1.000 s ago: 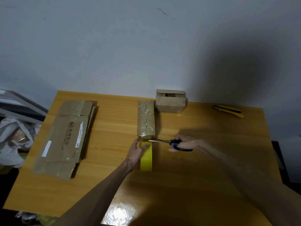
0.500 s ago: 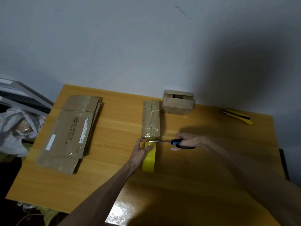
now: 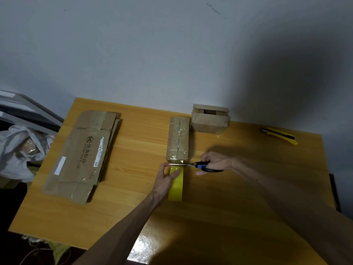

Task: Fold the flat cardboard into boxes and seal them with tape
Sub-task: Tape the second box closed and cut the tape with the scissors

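Observation:
A long narrow cardboard box (image 3: 178, 139), taped along its top seam, lies mid-table. A yellow tape roll (image 3: 176, 186) stands on edge just in front of it, and my left hand (image 3: 167, 177) grips the roll with thumb and fingers. My right hand (image 3: 215, 162) holds blue-and-black scissors (image 3: 198, 165); their blades point left across the tape between roll and box. A second small box (image 3: 210, 119) with its top flaps partly apart sits behind. A stack of flat cardboard (image 3: 82, 153) lies at the table's left.
A yellow utility knife (image 3: 279, 135) lies at the far right of the wooden table (image 3: 248, 188). White plastic bags (image 3: 17, 150) and grey boards sit off the left edge. A wall stands right behind the table.
The camera view shifted slightly. Both hands stay at the tape, with the scissor blades still across the strip between roll and box.

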